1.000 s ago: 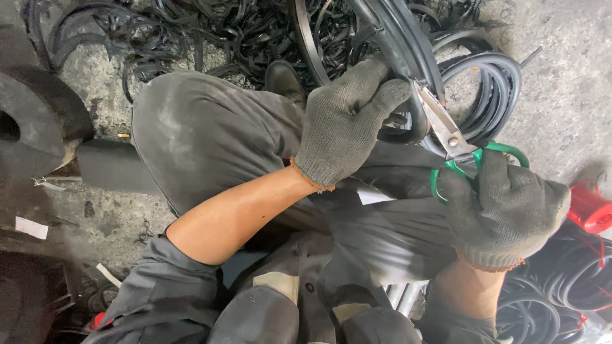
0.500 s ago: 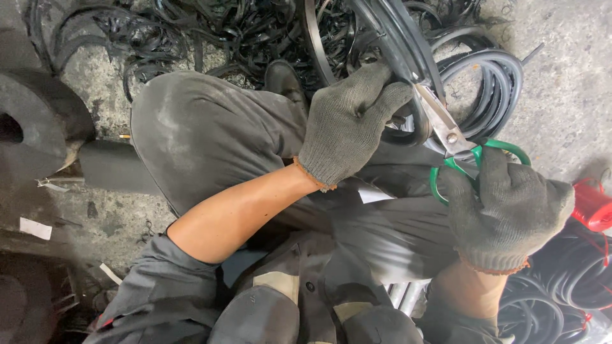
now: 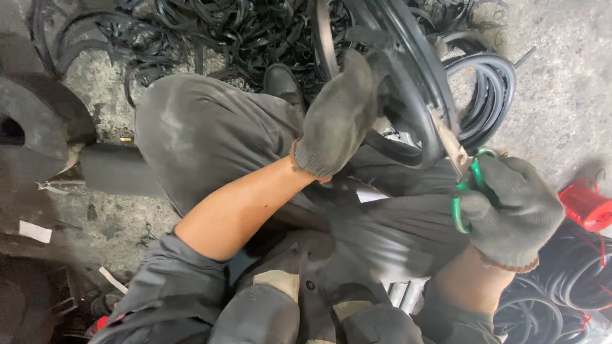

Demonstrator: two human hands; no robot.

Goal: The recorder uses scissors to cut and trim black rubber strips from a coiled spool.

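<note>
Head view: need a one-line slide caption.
Gloved left hand holds a black rubber strip while the gloved right hand works green-handled scissors against it.

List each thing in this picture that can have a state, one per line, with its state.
left hand: gloved, closed around the black rubber ring
right hand: gloved, gripping the scissors by the green handles
scissors: blades against the ring; open or shut unclear
black rubber ring: held up, bent, blurred
rubber scraps: piled loose on the floor
red spool: lying on the floor
</note>
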